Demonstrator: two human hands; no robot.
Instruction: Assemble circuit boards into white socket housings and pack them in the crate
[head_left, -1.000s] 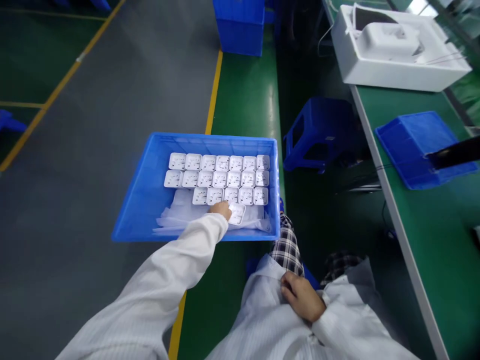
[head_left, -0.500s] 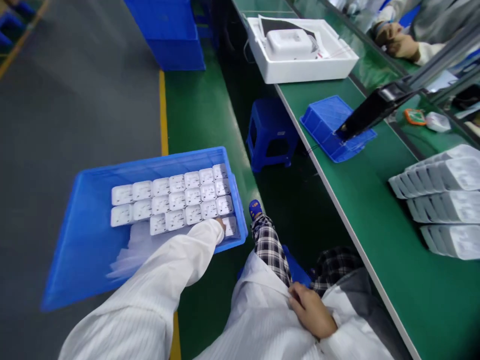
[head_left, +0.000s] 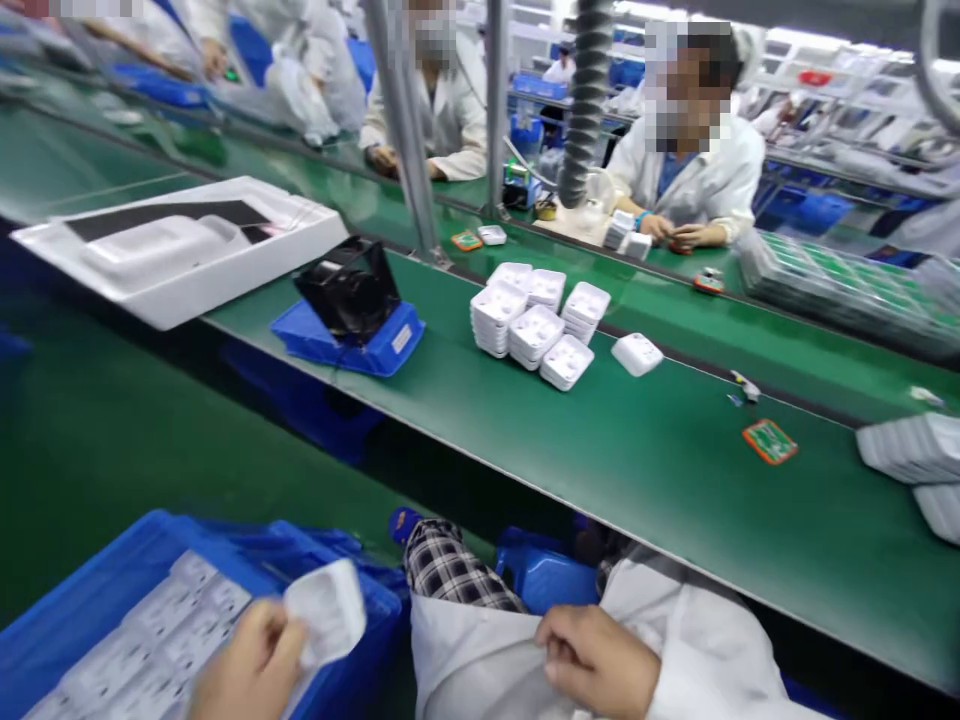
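The left hand [head_left: 251,665] pinches a flat, white, square moulded plastic part [head_left: 328,610] by one corner, holding it just above the near rim of the blue plastic crate [head_left: 112,585], where rows of identical glossy parts lie. The right hand [head_left: 596,660] rests loosely curled on the white coat [head_left: 480,660], bunching its fabric. Stacks of white shells [head_left: 536,320] sit on the smooth green bench [head_left: 660,460].

On the green surface [head_left: 645,450] stand stacks of white trays [head_left: 536,322], with a single white part [head_left: 637,353] just beside them. A black fan [head_left: 349,290] rests in a small blue tray [head_left: 352,345]; a white foam box [head_left: 176,250] lies farther left, an orange-rimmed card [head_left: 769,441] to the right
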